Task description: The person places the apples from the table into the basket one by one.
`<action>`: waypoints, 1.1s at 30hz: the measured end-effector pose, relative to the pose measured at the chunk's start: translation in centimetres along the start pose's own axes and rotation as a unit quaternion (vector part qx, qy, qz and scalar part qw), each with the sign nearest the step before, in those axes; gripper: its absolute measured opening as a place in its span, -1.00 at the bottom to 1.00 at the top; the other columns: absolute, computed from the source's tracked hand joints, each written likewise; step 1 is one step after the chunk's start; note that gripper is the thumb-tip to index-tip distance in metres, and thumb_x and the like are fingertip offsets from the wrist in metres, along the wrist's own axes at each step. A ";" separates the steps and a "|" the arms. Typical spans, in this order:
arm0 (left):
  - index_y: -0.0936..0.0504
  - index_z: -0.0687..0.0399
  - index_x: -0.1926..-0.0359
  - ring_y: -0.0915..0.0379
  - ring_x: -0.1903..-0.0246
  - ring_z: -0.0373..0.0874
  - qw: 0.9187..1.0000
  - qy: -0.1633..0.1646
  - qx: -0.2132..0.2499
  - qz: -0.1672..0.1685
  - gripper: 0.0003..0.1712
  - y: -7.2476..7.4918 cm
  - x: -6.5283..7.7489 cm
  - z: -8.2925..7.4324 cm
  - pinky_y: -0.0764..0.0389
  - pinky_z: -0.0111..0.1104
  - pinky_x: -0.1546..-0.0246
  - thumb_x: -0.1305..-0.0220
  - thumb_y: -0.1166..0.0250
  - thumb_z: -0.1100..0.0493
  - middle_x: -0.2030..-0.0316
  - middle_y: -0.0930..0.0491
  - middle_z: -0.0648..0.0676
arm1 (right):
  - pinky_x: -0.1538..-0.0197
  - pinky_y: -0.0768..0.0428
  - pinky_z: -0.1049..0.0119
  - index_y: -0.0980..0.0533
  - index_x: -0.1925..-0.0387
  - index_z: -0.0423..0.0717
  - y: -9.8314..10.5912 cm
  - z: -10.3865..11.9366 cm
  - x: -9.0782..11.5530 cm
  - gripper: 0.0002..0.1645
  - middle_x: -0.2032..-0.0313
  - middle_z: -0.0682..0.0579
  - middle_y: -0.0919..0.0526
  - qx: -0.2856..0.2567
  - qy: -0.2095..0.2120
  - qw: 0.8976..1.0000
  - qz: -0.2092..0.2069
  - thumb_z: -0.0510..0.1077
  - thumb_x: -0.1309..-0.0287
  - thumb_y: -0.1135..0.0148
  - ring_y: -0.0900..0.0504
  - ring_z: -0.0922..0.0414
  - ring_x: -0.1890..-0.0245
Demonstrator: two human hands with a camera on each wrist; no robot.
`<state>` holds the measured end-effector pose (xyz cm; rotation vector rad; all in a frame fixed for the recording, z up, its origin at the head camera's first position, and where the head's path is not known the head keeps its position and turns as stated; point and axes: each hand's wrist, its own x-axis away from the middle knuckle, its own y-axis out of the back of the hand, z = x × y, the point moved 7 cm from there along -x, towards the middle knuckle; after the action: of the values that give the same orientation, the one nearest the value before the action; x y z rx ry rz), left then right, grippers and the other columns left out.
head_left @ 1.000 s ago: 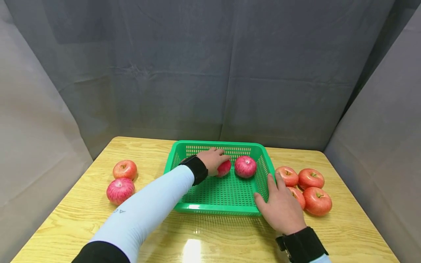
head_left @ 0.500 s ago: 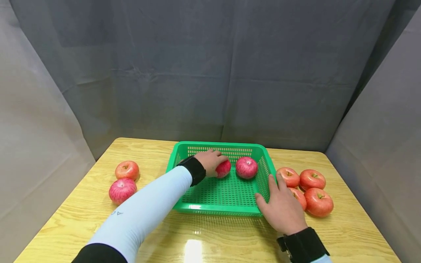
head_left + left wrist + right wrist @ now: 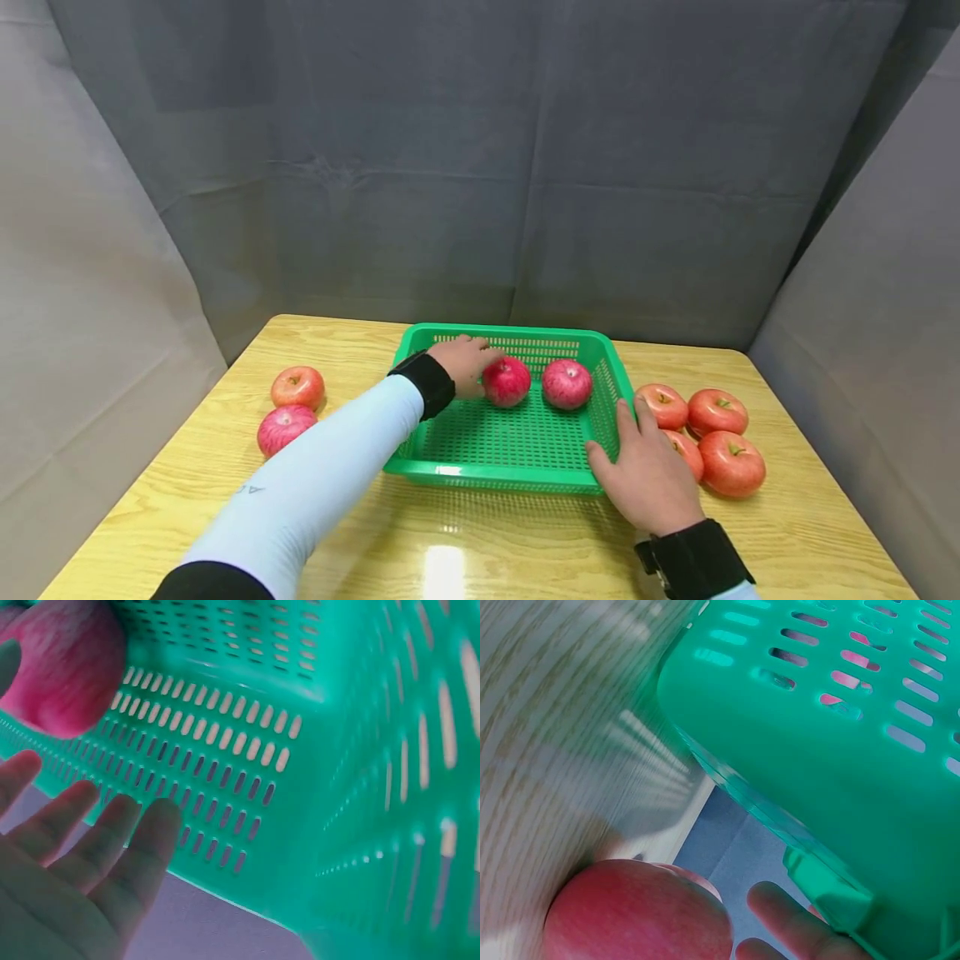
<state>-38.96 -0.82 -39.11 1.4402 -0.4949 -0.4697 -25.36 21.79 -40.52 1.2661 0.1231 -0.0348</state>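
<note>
Left: two loose apples on the desk. Left hand, fingers spread, empty, beside two inside apples in the green basket. Right hand, fingers fairly straight, at its right rim. Right: four outer apples. Partly filled, I'd judge: two in, six out.

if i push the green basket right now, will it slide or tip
The green basket is probably light for its size, being full of slots. Its broad, low shape on a shiny table suggests sliding rather than tipping. The round apples inside may roll.
</note>
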 end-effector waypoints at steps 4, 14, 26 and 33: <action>-0.39 -0.21 -0.47 -0.40 -0.23 0.04 1.000 0.011 -0.005 0.011 -0.22 1.0 0.7 0.1 -0.56 -0.06 -0.14 -0.25 -0.44 -0.08 -0.32 -0.45 0.06 | -0.01 -0.52 -0.34 -0.11 -0.51 -0.37 0.0 -0.1 -0.1 0.04 -0.49 -0.44 0.01 -0.002 0.001 1.000 -0.002 0.35 -0.39 -0.01 -0.37 -0.44 -0.26; -0.35 -0.19 -0.49 -0.33 -0.31 0.05 0.999 0.013 -0.029 0.012 -0.20 3.2 1.5 0.9 -0.58 -0.17 -0.12 -0.29 -0.41 -0.11 -0.38 -0.39 0.08 | -0.03 -0.50 -0.37 -0.11 -0.51 -0.38 0.0 -0.1 -0.3 0.03 -0.49 -0.45 0.00 -0.004 -0.001 1.000 -0.002 0.33 -0.39 -0.01 -0.36 -0.45 -0.27; -0.35 -0.08 -0.49 -0.28 -0.35 0.14 0.998 0.058 0.024 0.002 -0.23 4.2 4.5 6.0 -0.45 0.00 -0.25 -0.33 -0.38 -0.06 -0.40 -0.36 0.16 | -0.03 -0.50 -0.37 -0.11 -0.51 -0.38 -0.2 -0.1 -0.6 0.04 -0.49 -0.45 0.01 -0.003 -0.003 1.000 0.003 0.35 -0.39 0.00 -0.35 -0.46 -0.27; -0.34 0.00 -0.49 -0.28 -0.34 0.22 0.997 0.076 0.028 -0.007 -0.23 4.6 6.7 8.6 -0.46 0.04 -0.23 -0.34 -0.38 -0.03 -0.40 -0.34 0.22 | -0.06 -0.48 -0.38 -0.13 -0.50 -0.39 0.0 0.1 -0.6 0.03 -0.48 -0.46 -0.01 -0.004 0.004 1.000 -0.006 0.33 -0.39 -0.01 -0.36 -0.47 -0.26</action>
<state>-38.50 -11.37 -33.69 1.5223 -0.3778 -0.3560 -25.91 21.70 -40.46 1.2586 0.1371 -0.0394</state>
